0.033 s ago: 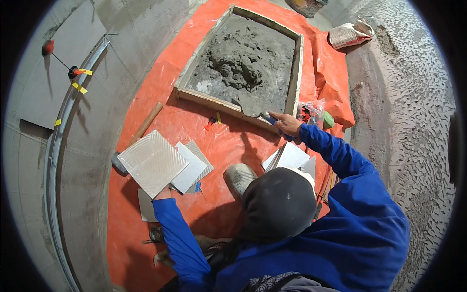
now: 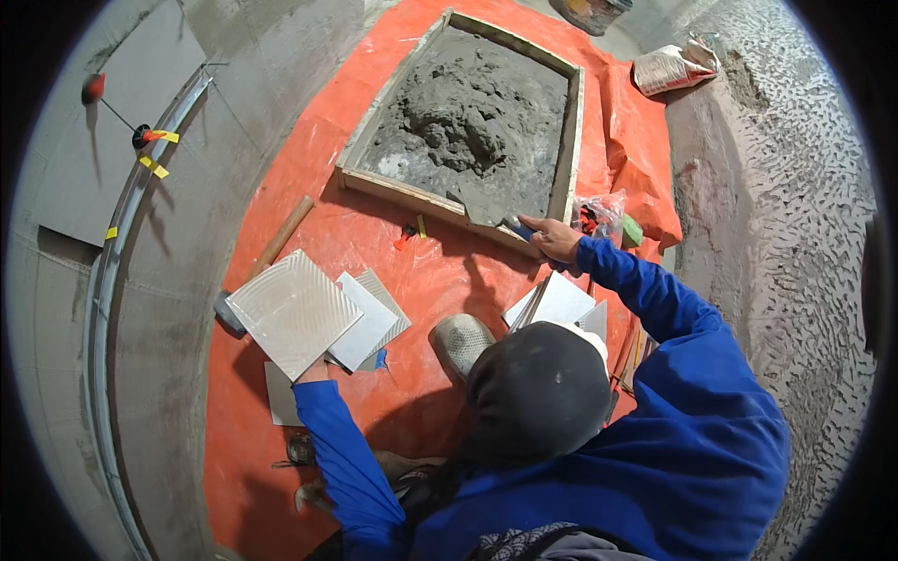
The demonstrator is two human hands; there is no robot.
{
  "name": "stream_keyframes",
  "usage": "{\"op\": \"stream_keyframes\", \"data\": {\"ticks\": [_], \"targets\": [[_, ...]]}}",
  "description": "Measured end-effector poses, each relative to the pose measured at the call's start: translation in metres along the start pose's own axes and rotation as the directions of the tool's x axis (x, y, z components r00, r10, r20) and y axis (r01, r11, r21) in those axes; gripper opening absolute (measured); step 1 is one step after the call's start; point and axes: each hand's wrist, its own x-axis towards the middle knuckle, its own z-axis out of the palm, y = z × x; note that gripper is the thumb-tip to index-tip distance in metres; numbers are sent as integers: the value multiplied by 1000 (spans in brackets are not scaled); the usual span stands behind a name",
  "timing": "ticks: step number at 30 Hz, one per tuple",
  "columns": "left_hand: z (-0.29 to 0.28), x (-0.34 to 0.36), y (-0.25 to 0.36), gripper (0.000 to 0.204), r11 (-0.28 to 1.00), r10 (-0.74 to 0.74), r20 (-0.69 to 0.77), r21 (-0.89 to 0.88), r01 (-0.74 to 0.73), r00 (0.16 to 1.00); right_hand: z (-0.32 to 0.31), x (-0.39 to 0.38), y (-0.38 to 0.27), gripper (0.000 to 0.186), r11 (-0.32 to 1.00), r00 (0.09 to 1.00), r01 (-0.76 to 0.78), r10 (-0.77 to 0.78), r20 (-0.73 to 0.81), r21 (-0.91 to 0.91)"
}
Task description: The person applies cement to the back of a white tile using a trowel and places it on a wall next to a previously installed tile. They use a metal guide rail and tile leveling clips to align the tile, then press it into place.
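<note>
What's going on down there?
The person's right hand grips a trowel, its blade at the near side of a wooden frame that holds a heap of grey mix. The left hand is at the near corner of a ridged tile, partly hidden beneath it. More tiles lie on the orange sheet.

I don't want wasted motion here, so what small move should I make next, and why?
I'd probably push the trowel forward into the grey mix: your right hand holds it at the wooden frame's near edge, and the ridged tile at your left hand shows no heap of mix on top.
</note>
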Motion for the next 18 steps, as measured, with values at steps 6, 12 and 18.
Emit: {"op": "stream_keyframes", "data": {"ticks": [6,12,18], "targets": [[2,8,-2,59,1000,-1,13,-26,1,1000,-56,-73,2,53,968,979,-74,116,166,-239],[2,9,-7,59,1000,-6,22,-19,7,1000,-126,-72,22,52,915,980,-127,57,-189,-382],[-3,0,-10,59,1000,0,11,6,0,1000,-138,10,11,37,293,993,-20,-109,-54,-956]]}}
